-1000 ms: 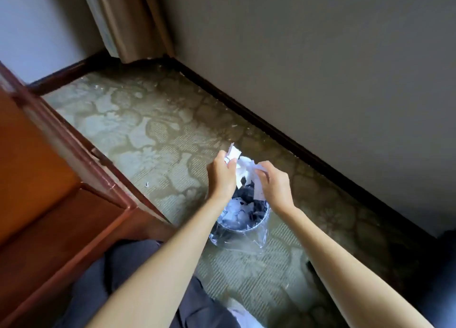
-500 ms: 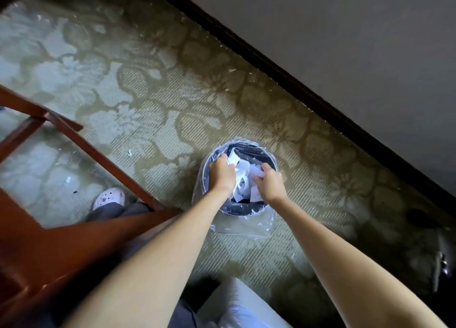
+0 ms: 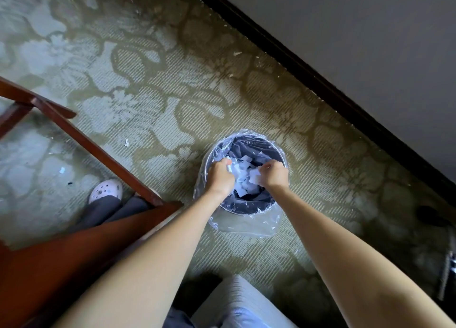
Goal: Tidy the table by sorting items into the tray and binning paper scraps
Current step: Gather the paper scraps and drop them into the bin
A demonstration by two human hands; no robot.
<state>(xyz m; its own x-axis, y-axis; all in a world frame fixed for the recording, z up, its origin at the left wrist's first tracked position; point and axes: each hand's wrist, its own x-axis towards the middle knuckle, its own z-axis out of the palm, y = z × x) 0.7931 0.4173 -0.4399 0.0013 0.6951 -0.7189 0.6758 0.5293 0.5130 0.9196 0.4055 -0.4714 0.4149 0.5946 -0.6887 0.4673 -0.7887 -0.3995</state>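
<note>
A small round bin (image 3: 249, 208) lined with a clear plastic bag stands on the patterned carpet. White paper scraps (image 3: 243, 177) fill the space between my two hands over its mouth. My left hand (image 3: 220, 177) is curled around scraps at the bin's left rim. My right hand (image 3: 274, 176) grips more scraps at the right side. Both hands reach down into the bin opening. The tray and the table top are out of view.
A red-brown wooden table edge and leg (image 3: 81, 140) run along the left. A white clog (image 3: 106, 190) and grey trouser leg sit under it. Loose scraps (image 3: 62, 170) lie on the carpet. A dark skirting board (image 3: 320, 81) and wall close the right.
The view has tilted down onto the bin. Both hands have dropped from above the bin into its mouth, still holding the scraps.
</note>
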